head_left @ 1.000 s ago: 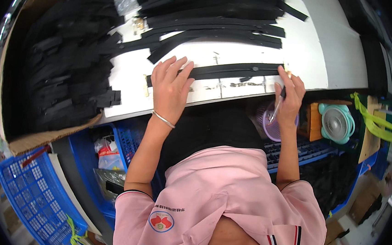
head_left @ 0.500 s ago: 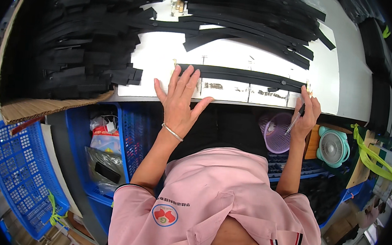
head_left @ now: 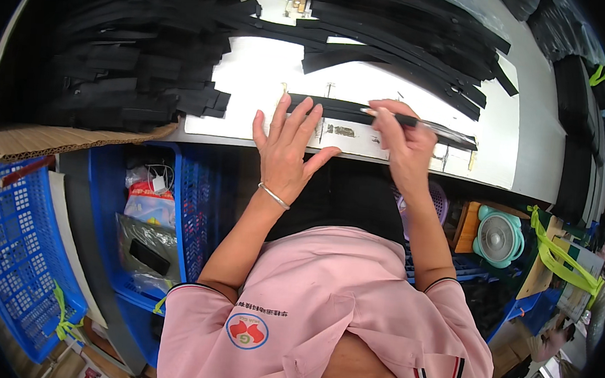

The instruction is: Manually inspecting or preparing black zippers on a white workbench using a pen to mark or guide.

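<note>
A long black fabric strip lies crosswise on a white board marked with short lines. My left hand is flat with fingers spread, its fingertips on the strip's left end. In my right hand is a pen, gripped between thumb and fingers. The pen's tip points left and is over the middle of the strip; whether it touches cannot be made out. Motion blurs the pen and the strip's right part.
Many black strips are heaped at the left, and more strips lie beyond the board. Cardboard edges the table's near left. Below are blue baskets, a purple basket and a turquoise fan.
My right hand has moved left from the strip's right end to its middle, turning the pen from pointing down to pointing left. My left hand stays on the strip's left end.
</note>
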{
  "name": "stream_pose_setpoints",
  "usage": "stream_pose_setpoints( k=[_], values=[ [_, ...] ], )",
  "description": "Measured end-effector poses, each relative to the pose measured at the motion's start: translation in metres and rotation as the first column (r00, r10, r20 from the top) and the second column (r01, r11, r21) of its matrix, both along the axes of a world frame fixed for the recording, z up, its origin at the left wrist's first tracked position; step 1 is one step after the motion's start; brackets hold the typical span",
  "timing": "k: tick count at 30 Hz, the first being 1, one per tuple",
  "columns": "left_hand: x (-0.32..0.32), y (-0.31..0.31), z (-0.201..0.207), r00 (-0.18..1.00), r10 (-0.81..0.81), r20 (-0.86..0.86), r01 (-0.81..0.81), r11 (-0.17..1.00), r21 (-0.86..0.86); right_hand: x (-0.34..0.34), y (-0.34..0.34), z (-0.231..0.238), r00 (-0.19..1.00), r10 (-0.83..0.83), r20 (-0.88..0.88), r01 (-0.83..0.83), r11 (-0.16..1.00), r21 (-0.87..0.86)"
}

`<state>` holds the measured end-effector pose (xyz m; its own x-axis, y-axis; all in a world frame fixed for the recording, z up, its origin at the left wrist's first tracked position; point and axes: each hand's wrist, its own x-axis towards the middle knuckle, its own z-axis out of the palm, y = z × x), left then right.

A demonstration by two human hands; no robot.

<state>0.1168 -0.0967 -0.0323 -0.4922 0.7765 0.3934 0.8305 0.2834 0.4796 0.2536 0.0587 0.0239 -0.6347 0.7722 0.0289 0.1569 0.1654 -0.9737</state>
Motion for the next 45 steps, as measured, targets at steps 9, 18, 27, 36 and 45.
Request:
stream_pose_setpoints(
  k=[9, 18, 27, 36, 45],
  values=[
    [-0.001, 0.000, 0.003, 1.000, -0.003, 0.009, 0.003, 1.000, -0.014, -0.051, -0.007, -0.035, 0.997, 0.072, -0.013, -0.067, 0.969, 0.237],
    [0.000, 0.000, 0.002, 1.000, -0.015, 0.005, 0.015, 1.000, -0.011, -0.051, -0.006, -0.035, 0.994, 0.087, 0.066, -0.105, 0.931, 0.351],
    [-0.001, 0.000, 0.001, 0.999, -0.020, 0.026, 0.020, 1.000, -0.004, -0.042, -0.004, -0.032, 0.978, 0.193, 0.078, -0.206, 0.952, 0.227],
    [-0.002, 0.001, 0.004, 0.999, -0.025, 0.041, 0.026, 0.999, -0.037, -0.031, -0.001, -0.026, 0.979, 0.193, -0.063, -0.189, 0.979, 0.071],
    [-0.002, 0.000, 0.002, 0.999, -0.036, 0.008, 0.036, 0.998, -0.052, 0.027, 0.038, -0.025, 0.975, -0.221, -0.026, 0.221, 0.949, 0.226]
  ],
)
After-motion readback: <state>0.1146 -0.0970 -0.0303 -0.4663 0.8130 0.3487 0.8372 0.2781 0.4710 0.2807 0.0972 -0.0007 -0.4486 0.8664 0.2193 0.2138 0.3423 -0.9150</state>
